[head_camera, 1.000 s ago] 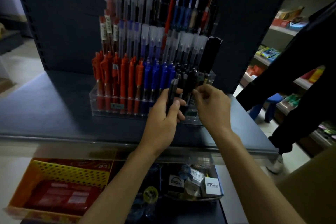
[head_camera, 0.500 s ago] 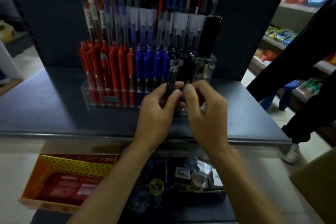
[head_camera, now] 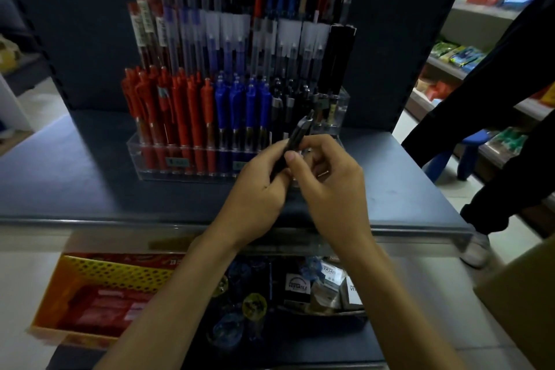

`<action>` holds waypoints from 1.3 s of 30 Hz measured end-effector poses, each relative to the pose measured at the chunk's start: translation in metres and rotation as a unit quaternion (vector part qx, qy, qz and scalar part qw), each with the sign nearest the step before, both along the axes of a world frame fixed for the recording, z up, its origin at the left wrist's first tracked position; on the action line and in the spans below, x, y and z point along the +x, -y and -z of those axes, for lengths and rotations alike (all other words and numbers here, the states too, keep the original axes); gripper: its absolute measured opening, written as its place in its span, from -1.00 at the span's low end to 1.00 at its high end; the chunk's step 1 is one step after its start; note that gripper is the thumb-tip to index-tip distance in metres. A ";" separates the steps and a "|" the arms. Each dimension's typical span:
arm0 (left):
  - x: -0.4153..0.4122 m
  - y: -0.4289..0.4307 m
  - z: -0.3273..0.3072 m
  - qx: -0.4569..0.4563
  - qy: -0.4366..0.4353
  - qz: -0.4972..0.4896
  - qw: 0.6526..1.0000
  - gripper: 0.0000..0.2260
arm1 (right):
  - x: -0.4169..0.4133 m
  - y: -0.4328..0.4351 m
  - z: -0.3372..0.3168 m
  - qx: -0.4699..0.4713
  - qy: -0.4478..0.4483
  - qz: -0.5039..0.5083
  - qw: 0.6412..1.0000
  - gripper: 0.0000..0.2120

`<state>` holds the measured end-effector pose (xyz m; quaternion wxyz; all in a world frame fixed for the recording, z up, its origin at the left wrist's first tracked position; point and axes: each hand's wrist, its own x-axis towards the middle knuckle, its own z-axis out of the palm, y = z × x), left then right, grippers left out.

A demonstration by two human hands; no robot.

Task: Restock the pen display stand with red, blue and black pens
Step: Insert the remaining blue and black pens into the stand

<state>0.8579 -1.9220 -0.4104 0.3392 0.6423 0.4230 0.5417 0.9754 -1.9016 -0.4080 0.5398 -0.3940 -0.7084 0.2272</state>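
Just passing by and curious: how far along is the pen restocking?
Looks done: the front row's red pens and blue pens are packed. In hand: left hand and right hand both hold a black pen before the display stand. Left: clear slots at the row's right end look largely unfilled.

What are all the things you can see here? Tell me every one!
shelf: one, dark blue, middle of view.
pen display stand: one, clear, on the shelf.
red pens: many, red, front row left.
blue pens: several, blue, front row middle.
black pens: several, black, front row right.
taller pens: many, mixed colours, rows behind.
held black pen: apparently one, black, before the stand.
basket: one, yellow, below the shelf, left.
other person: one, black clothes, far right.
stool: one, blue, floor at right.
left hand: one, grips the held black pen.
right hand: one, pinches the held black pen.
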 end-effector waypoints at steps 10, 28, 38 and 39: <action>-0.001 0.000 0.003 0.036 -0.081 -0.046 0.995 -0.74 | 0.013 -0.006 -0.004 -0.043 0.003 -0.043 0.998 -0.90; -0.042 0.023 0.007 0.098 -0.361 -0.145 0.916 -0.68 | 0.033 -0.013 -0.042 0.040 -0.084 0.087 0.992 -0.84; -0.046 0.022 0.011 0.137 -0.424 -0.165 0.880 -0.66 | 0.014 -0.044 -0.034 0.007 0.184 0.108 0.977 -0.94; -0.045 0.022 0.011 0.136 -0.425 -0.166 0.880 -0.65 | 0.015 -0.045 -0.032 0.012 0.196 0.123 0.973 -0.93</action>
